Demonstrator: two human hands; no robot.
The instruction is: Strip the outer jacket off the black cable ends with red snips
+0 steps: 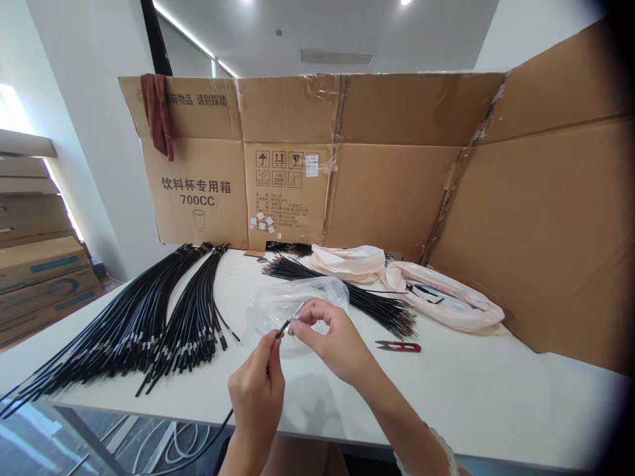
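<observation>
Over the front middle of the white table [476, 396], my left hand [258, 380] is closed round a black cable [283, 328] near its end. The cable's length runs down past my wrist and below the table edge. My right hand [335, 334] pinches a thin, silvery piece [298, 309] at the cable's tip; whether it is joined to the cable I cannot tell. Just behind both hands lies a clear plastic bag [268, 301]. To the right of my right hand are red-handled thread snips [404, 346].
Bundles of black cables [133, 311] with silvery bands cover the left of the table. Another cable bundle [370, 301] lies behind my hands, beside pale pink plastic bags [456, 307]. Tall cardboard panels [397, 192] wall off the back and right; a brown cloth [156, 116] hangs there.
</observation>
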